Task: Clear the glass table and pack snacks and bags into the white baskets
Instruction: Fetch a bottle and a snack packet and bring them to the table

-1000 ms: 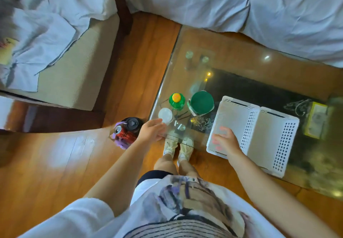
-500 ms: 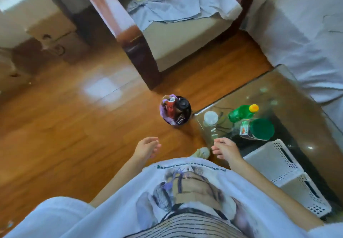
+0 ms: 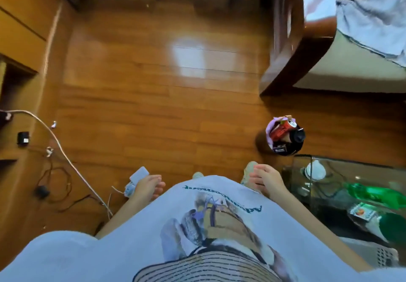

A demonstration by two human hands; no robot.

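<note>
The glass table [image 3: 342, 167] fills the lower right corner. On it stand a white lidded cup [image 3: 315, 170], a green bottle [image 3: 371, 193] and a green-lidded jar [image 3: 373, 218]. A corner of a white basket [image 3: 373, 253] shows at the bottom right, mostly cut off. A small black bin [image 3: 290, 147] holding a red can [image 3: 283, 128] and purple wrapping stands on the floor beside the table's corner. My left hand [image 3: 147, 186] hangs loose by my waist and holds nothing. My right hand [image 3: 264, 179] hangs relaxed near the table's corner, apart from everything.
Wooden floor [image 3: 153, 105] stretches ahead. Cables [image 3: 61, 149], a white adapter [image 3: 139, 175] and a black plug [image 3: 23, 137] lie at the left near wooden cabinets. An armchair [image 3: 318, 66] with crumpled cloth stands at the upper right. Cardboard boxes sit along the far wall.
The view has swung left, away from the table toward the floor. My right hand left the white basket and my left hand left the cup; both dropped to my sides.
</note>
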